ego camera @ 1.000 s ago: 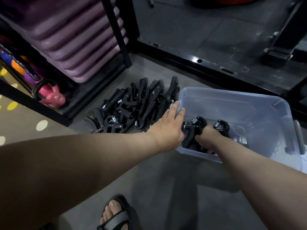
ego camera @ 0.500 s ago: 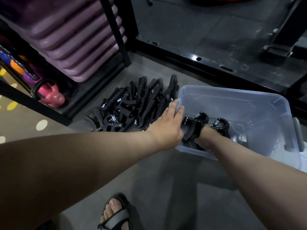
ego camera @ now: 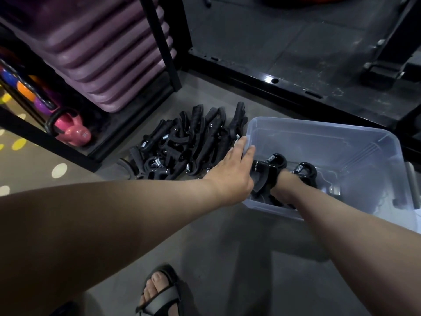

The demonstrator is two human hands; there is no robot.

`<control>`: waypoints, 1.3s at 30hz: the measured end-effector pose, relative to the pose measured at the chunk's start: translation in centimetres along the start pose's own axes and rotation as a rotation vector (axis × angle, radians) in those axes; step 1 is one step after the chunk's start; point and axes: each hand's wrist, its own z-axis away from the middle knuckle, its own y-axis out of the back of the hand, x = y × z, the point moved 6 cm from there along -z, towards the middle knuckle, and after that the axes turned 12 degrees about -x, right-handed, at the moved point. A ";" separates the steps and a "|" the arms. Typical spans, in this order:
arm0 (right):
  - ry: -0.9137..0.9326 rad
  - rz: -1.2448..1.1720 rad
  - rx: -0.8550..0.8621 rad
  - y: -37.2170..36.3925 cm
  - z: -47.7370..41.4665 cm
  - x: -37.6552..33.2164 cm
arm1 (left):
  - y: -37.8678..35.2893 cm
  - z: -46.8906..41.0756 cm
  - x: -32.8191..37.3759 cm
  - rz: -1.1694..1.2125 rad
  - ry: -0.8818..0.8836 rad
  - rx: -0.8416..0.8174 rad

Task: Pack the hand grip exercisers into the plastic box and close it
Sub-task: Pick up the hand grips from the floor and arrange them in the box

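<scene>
A clear plastic box (ego camera: 319,126) stands open on the floor at the right. Just left of it lies a pile of black hand grip exercisers (ego camera: 193,144) with steel springs. My left hand (ego camera: 232,172) rests on the box's left rim, its fingers straight over the edge. Inside the box, at its near left corner, my right hand (ego camera: 283,190) reaches down and holds two exercisers (ego camera: 268,169) upright, spring ends up. The exercisers and the box wall hide its fingers.
A rack at the left holds stacked purple step platforms (ego camera: 109,53) and a pink kettlebell (ego camera: 73,131). Behind the box runs a black metal frame bar (ego camera: 296,87). The box has a grey latch handle (ego camera: 412,185) on its right side. My sandalled foot (ego camera: 159,293) is on the floor below.
Almost nothing differs. My right hand with the exercisers has sunk slightly lower in the box's near left corner; my left hand stays on the rim.
</scene>
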 end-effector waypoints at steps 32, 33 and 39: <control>0.590 -0.235 0.477 5.1 8.2 -13.0 | 2.5 -3.0 -9.2 0.323 0.474 0.071; 0.581 -0.239 0.441 4.6 8.1 -13.1 | 2.2 -2.9 -10.0 0.330 0.550 0.011; 0.574 -0.234 0.390 4.2 7.9 -13.4 | 0.3 -3.3 -12.2 0.269 0.578 -0.156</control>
